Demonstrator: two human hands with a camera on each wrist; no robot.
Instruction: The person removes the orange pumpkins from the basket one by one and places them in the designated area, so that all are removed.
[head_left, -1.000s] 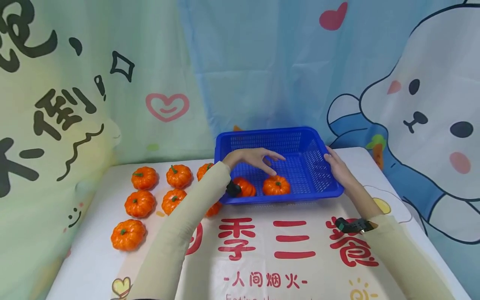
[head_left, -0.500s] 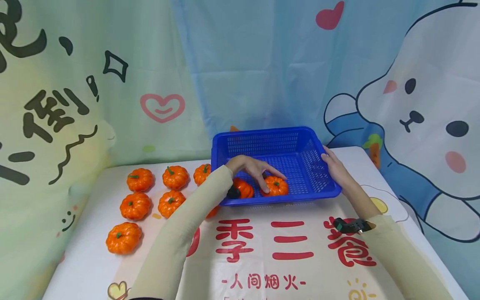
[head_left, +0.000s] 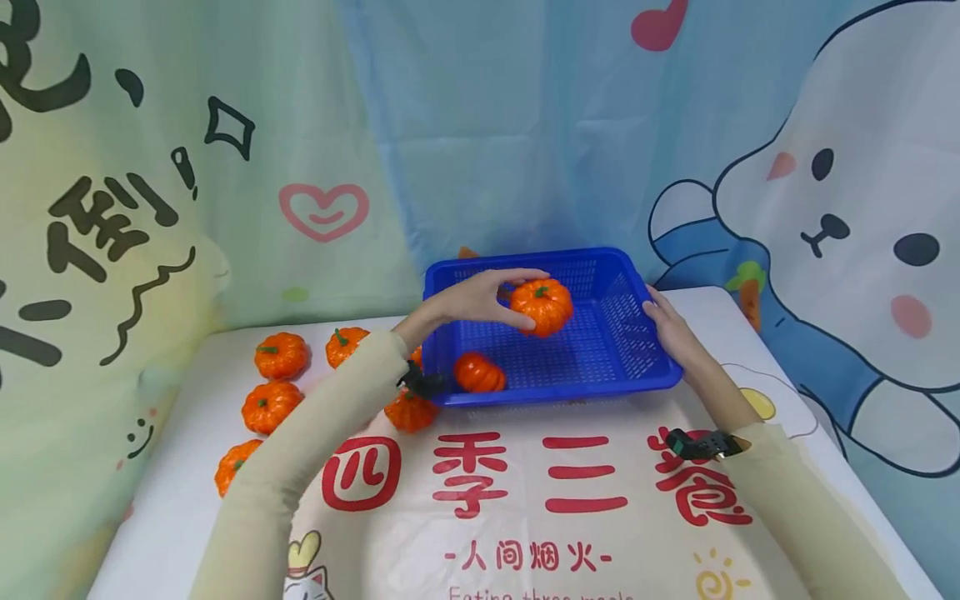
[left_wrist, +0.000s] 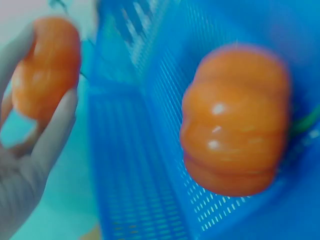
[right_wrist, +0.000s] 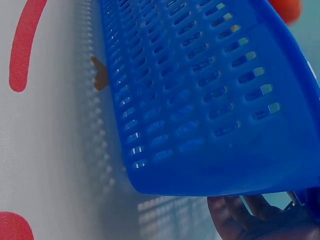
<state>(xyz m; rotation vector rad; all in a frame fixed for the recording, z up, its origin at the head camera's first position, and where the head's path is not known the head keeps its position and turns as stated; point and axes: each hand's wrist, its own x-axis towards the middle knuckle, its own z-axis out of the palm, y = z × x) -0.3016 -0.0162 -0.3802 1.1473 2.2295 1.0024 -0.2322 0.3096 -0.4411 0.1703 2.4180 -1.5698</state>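
My left hand grips a small orange pumpkin by its side, fingers on the far side and thumb on the near side, raised over the blue plastic basket. The left wrist view has this held pumpkin at upper left. A second pumpkin lies on its side in the basket's near left corner, large and blurred in the left wrist view. My right hand holds the basket's right side at the rim. Fingers of that hand show below the basket wall in the right wrist view.
Several more pumpkins stand on the table left of the basket, among them one at the back left and one by the near left corner. My left sleeve covers part of them. A printed curtain hangs behind.
The left hand reached down to the upright pumpkin in the basket, took hold of it and lifted it up and slightly left. The right hand has stayed at the basket's side.
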